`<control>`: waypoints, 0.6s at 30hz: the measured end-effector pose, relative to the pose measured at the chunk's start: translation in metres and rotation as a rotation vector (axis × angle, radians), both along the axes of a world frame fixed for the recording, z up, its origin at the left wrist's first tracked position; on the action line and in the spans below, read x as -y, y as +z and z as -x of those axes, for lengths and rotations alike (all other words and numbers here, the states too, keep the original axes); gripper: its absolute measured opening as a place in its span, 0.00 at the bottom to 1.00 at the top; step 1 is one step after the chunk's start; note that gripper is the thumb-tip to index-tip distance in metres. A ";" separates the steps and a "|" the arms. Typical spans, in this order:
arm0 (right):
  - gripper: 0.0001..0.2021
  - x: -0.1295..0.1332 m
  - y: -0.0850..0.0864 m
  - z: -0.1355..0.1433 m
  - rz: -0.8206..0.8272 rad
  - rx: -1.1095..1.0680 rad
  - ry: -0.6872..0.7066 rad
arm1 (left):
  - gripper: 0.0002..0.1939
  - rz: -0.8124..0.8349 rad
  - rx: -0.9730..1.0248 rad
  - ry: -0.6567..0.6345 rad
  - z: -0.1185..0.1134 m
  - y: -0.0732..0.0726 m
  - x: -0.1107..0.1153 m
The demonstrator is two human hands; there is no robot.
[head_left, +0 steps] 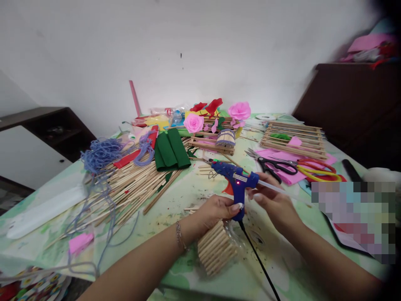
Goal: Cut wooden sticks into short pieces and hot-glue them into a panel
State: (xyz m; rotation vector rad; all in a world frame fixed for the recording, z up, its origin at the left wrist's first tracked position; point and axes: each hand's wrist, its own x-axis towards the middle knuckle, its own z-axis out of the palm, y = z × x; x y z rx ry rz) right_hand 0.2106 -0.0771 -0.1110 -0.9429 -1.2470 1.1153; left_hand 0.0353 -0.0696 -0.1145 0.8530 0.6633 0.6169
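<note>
My left hand (221, 209) is wrapped round the handle of a blue glue gun (239, 196) with an orange trigger and a lit red light. The gun's nozzle points to the far left. A long whitish glue stick (275, 188) sticks out of its back, and my right hand (275, 205) closes round it there, thumb near the gun body. Just below my left wrist lies a bundle of short wooden sticks (216, 251), partly in clear plastic. From the handle a black cord (258, 257) runs down toward the table's front edge.
Black-handled scissors (275, 165) and yellow-red ones (326, 171) lie right, near a wooden stick frame (293, 138). Pink paper flowers (194, 123) stand behind. Long sticks (134, 188), green felt (171, 149) and purple yarn (103, 154) cover the left. A dark cabinet (354, 96) borders the right.
</note>
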 end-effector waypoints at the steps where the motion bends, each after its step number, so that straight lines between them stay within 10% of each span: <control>1: 0.23 0.001 -0.002 0.003 0.062 0.018 0.076 | 0.27 0.009 -0.006 -0.006 -0.001 0.000 0.000; 12: 0.21 0.012 0.000 0.025 0.460 -0.234 0.343 | 0.27 -0.065 -0.083 -0.128 -0.002 -0.007 0.002; 18: 0.16 0.013 0.016 0.013 0.359 -0.387 0.200 | 0.25 -0.155 -0.108 -0.133 0.015 0.000 -0.009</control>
